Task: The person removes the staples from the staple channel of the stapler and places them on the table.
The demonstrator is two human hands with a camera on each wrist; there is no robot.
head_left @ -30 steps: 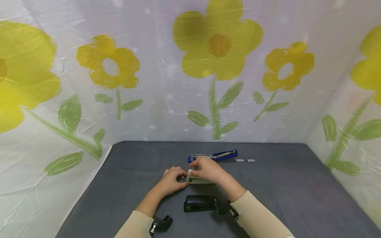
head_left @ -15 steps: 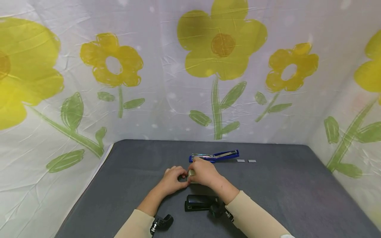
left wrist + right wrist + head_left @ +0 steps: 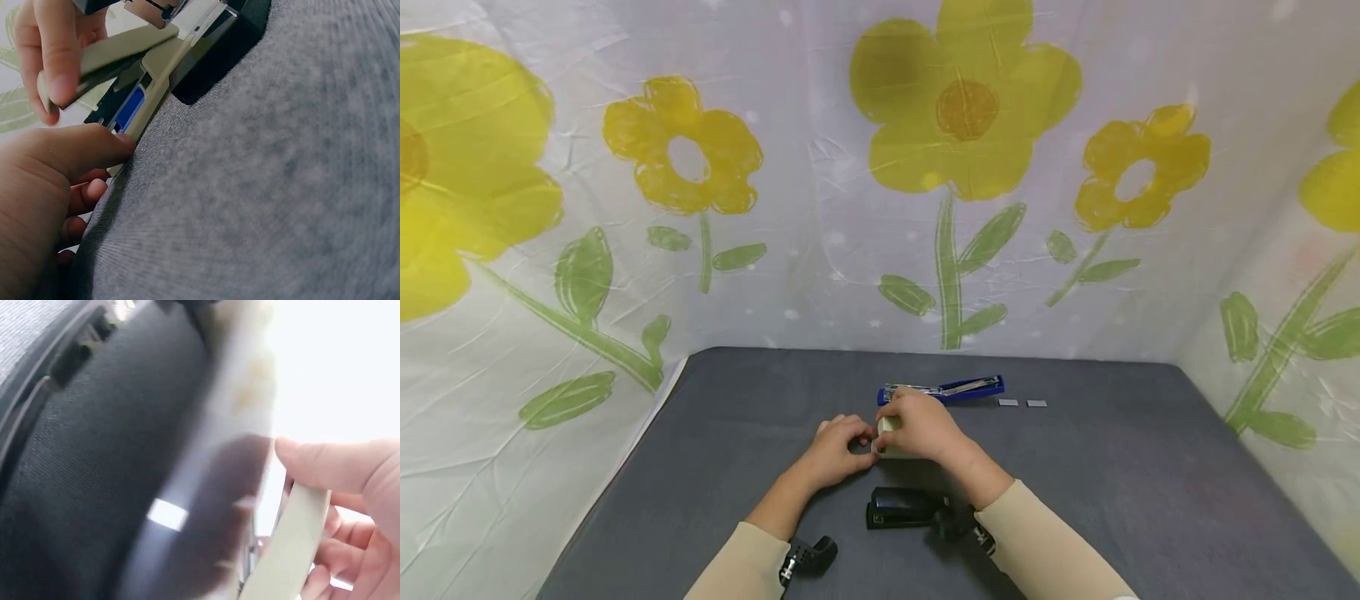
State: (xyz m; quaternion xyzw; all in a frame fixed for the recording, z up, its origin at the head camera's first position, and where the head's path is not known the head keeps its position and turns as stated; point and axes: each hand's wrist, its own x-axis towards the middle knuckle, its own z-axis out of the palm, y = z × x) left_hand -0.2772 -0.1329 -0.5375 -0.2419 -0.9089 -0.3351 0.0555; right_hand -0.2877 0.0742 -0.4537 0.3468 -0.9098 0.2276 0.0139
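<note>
Beige plastic desk stapler (image 3: 891, 440) positioned mid-desk, between both hands. Top arm lifted clear of the base in the left wrist view, magazine channel exposed, a blue part showing inside (image 3: 130, 107). Right hand (image 3: 921, 427) gripping the lifted top arm, thumb and fingers curled round it. Left hand (image 3: 835, 450) closed at the front end of the base, thumb tip pressing on it; whether anything small pinched in the fingers cannot be told.

Judged progress: stapler opened and steadied; magazine contents not readable; closing of the arm not yet done.

Black stapler (image 3: 901, 508) lying closed, near side of the beige unit. Blue stapler (image 3: 951, 388) lying opened flat on the far side. Two small grey staple strips (image 3: 1022, 403) just beside the blue stapler. Grey fabric-covered desk (image 3: 1112, 483) carrying all items.
</note>
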